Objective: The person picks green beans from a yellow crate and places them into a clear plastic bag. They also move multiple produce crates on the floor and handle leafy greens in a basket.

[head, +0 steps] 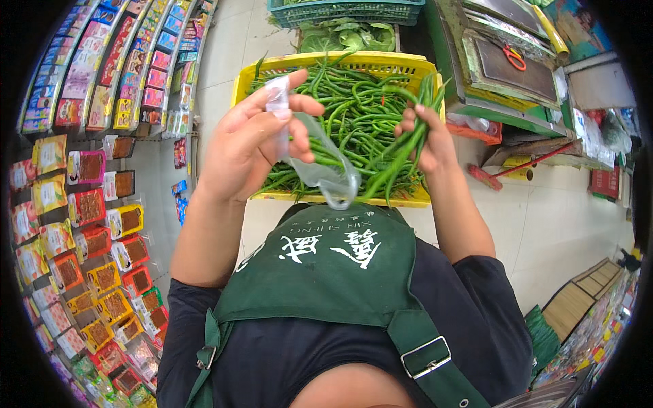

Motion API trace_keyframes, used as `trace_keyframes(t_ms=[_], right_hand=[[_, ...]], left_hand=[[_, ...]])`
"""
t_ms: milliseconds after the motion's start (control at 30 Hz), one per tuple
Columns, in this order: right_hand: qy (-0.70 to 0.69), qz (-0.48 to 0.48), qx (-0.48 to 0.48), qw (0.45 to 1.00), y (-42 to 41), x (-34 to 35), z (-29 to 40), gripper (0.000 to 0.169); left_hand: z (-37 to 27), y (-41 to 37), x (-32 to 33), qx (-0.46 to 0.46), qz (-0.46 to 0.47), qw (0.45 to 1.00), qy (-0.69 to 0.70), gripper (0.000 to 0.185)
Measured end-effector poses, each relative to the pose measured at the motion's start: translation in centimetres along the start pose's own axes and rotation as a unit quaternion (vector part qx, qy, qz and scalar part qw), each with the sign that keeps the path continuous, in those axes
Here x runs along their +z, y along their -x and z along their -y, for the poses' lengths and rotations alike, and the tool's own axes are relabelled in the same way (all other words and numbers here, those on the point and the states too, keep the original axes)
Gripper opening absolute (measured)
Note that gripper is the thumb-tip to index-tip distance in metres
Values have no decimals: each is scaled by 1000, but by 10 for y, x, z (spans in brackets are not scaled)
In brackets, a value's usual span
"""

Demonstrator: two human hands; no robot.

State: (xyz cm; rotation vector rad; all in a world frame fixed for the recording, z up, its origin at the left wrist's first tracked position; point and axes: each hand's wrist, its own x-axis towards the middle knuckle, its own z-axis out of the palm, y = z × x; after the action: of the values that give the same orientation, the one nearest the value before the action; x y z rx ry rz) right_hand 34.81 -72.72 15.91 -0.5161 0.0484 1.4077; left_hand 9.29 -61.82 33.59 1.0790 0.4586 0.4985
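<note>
In my left hand, at the left of the yellow crate, is a clear plastic bag. A whitish strip of the plastic lies over the index finger near my thumb. The bag hangs to the right above the crate's near side, its mouth hard to make out. Several long green chili peppers are gripped in my right hand, some pointing up past the fingers, others hanging down toward the bag. Under both hands the yellow plastic crate holds a heap of loose green chilies.
Beyond the crate are leafy greens and a teal basket. Shelves of packaged snacks line the left. At right stand a green-edged counter with orange-handled scissors and a red-handled broom on the floor.
</note>
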Motion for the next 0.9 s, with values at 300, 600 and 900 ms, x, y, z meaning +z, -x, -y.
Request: trace_keyframes(t_ms=[300,600,900], right_hand=[[167,214,-240,932,74,55,-7,33],[488,375,-145,774,15,103,-73,30],[815,424,-15,395,-11,104,-55,53]], left_hand=[[-6,32,6,-71,-5,995,-68,59],[23,56,-18,-29,-48,989,-134,81],[37,84,-56,8,-148,988,-32,89]])
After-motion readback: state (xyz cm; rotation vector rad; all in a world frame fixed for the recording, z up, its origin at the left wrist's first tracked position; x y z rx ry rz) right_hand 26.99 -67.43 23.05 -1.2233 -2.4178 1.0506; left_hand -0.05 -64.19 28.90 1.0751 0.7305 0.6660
